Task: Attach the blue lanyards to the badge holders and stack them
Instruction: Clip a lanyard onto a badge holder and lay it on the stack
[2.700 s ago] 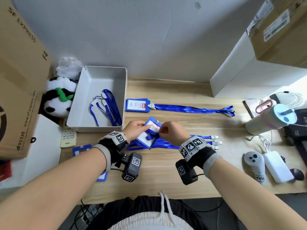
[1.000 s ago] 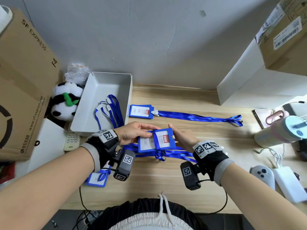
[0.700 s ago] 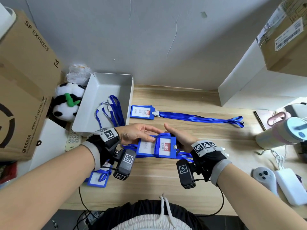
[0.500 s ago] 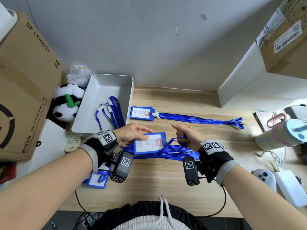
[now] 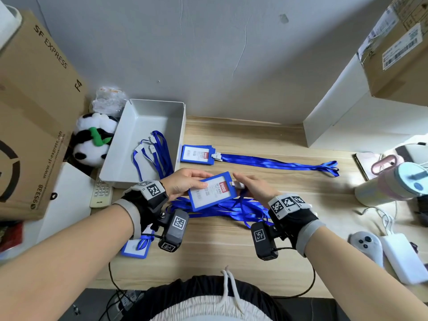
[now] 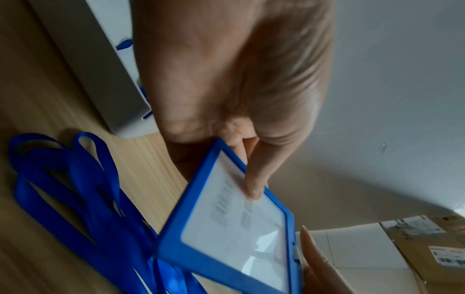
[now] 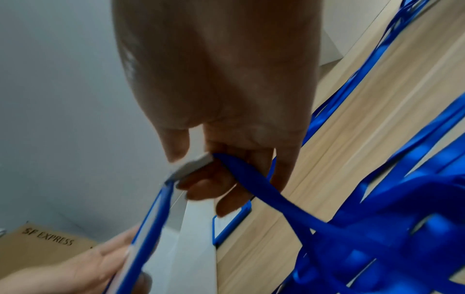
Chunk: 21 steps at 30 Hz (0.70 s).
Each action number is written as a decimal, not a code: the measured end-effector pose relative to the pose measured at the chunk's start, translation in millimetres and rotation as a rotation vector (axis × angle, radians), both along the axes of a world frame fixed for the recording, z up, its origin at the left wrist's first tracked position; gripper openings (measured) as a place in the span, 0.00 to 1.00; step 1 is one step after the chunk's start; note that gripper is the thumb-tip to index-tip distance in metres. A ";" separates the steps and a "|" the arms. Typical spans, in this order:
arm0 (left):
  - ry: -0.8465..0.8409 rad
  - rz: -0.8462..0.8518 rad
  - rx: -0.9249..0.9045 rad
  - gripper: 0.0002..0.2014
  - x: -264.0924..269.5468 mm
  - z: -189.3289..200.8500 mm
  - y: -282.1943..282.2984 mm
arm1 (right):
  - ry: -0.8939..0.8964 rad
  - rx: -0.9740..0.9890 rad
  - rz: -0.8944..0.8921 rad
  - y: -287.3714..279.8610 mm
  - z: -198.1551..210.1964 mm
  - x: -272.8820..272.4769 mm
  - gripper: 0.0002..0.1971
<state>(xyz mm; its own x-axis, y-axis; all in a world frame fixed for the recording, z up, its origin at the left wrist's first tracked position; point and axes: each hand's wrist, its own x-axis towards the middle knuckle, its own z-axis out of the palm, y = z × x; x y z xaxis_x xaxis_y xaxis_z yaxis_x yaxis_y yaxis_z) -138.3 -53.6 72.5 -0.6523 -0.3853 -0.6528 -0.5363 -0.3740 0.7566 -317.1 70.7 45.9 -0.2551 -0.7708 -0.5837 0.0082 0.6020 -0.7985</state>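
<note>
My left hand (image 5: pixel 196 181) grips a blue badge holder (image 5: pixel 213 191) by its left end and holds it tilted above the table; its thumb (image 6: pixel 254 179) presses on the clear window. At the holder's top edge, my right hand (image 5: pixel 240 184) pinches the white clip (image 7: pixel 191 167) of a blue lanyard (image 7: pixel 264 199). That strap trails down to a loose heap of blue lanyards (image 5: pixel 231 212) under both hands. A badge holder (image 5: pixel 196 154) with its lanyard (image 5: pixel 278 163) attached lies flat farther back. Another holder (image 5: pixel 136 247) lies by my left wrist.
A grey tray (image 5: pixel 148 107) at the back left holds more lanyards (image 5: pixel 152 154). A panda toy (image 5: pixel 92 140), a remote (image 5: pixel 100 193) and a cardboard box (image 5: pixel 34 112) stand left of it. A tumbler (image 5: pixel 393 184), a controller (image 5: pixel 366 246) and a white charger (image 5: pixel 403 258) sit at the right.
My right hand has moved left and brought the lanyard clip up to the holder's top edge. The holder has tilted in my left hand. Earlier two holders were in hand, now one.
</note>
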 end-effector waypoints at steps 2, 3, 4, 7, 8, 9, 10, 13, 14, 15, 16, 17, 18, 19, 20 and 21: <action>-0.025 0.004 -0.001 0.18 2.5 -2.6 -0.6 | -0.008 -0.042 -0.005 3.3 0.4 -5.0 0.15; -0.028 0.002 0.004 0.18 2.9 -3.2 0.1 | 0.004 -0.065 -0.022 4.5 0.1 -7.0 0.13; -0.027 -0.002 0.011 0.18 2.7 -3.1 1.2 | 0.022 -0.093 -0.044 5.4 -1.0 -8.2 0.13; -0.017 -0.045 0.018 0.17 -2.4 -3.2 7.1 | 0.011 -0.179 -0.142 4.9 -2.0 -6.6 0.13; -0.020 -0.070 0.006 0.15 -5.2 -2.8 10.0 | -0.006 -0.192 -0.162 3.7 -0.9 -5.4 0.13; -0.028 -0.092 -0.014 0.14 -8.6 -2.7 13.3 | -0.020 -0.200 -0.163 2.5 1.0 -3.9 0.13; -0.037 -0.103 -0.035 0.11 -12.1 -2.3 16.4 | -0.017 -0.204 -0.144 1.3 3.0 -2.4 0.13; -0.032 -0.092 -0.088 0.05 -22.5 -0.8 25.2 | 0.049 -0.218 -0.052 -1.9 6.7 1.9 0.13; -0.020 -0.093 -0.118 0.06 -25.5 -1.5 26.9 | 0.077 -0.222 -0.027 -2.5 8.1 3.2 0.13; -0.018 -0.110 -0.176 0.08 -28.2 -3.6 28.2 | 0.098 -0.226 -0.013 -3.1 8.5 4.2 0.13; -0.026 -0.129 -0.255 0.11 -30.1 -5.6 28.9 | 0.115 -0.230 -0.005 -3.5 8.6 5.0 0.13; -0.034 -0.140 -0.334 0.14 -31.5 -7.6 30.1 | 0.134 -0.232 0.000 -3.8 8.9 5.4 0.13; -0.030 -0.138 -0.390 0.16 -31.9 -8.2 31.7 | 0.155 -0.233 0.008 -4.1 9.7 5.7 0.13; -0.008 -0.133 -0.420 0.15 -31.9 -9.5 33.2 | 0.176 -0.233 0.021 -4.4 10.2 5.7 0.14; 0.019 -0.130 -0.434 0.14 -31.8 -10.0 34.0 | 0.192 -0.232 0.037 -4.6 11.0 5.4 0.14; 0.038 -0.132 -0.438 0.13 -31.3 -9.9 34.8 | 0.201 -0.231 0.054 -4.4 11.5 5.1 0.14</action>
